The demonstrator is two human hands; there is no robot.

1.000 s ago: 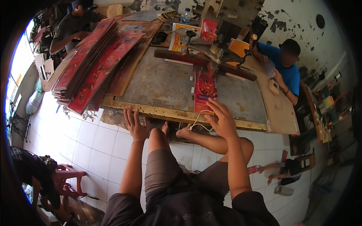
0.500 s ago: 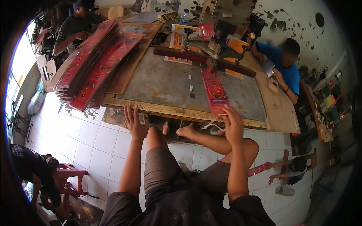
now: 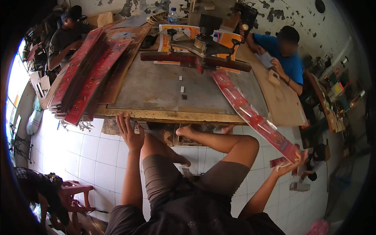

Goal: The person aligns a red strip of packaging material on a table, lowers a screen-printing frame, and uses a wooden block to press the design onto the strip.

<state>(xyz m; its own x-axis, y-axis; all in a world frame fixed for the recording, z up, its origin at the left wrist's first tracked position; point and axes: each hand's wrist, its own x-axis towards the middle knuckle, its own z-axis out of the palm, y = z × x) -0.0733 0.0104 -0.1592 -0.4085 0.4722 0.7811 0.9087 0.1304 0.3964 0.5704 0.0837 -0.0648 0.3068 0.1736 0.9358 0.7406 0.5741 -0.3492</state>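
Note:
A long red printed strip (image 3: 250, 113) slants from the machine's bar down past the table's front right edge. Closed around its near end is my right hand (image 3: 290, 165), out over the floor on the right. My left hand (image 3: 130, 132) has its fingers spread at the table's front edge and holds nothing. A screw-clamp machine (image 3: 199, 51) with a dark red crossbar stands over the grey metal plate (image 3: 152, 90) on the table; the strip's far end lies just in front of that bar. Two small white pieces rest on the plate.
Tall stacks of red printed strips (image 3: 84, 74) lie on the table's left side. Yellow-and-white printed sheets (image 3: 176, 33) and a water bottle (image 3: 172, 16) are behind the machine. A person in blue (image 3: 288, 55) works at the right; others are at the left. A red stool (image 3: 76, 192) stands lower left.
My right hand has drawn the red strip out from under the bar, swinging its near end rightward and toward me off the table. My left hand stays at the edge. The view has shifted slightly.

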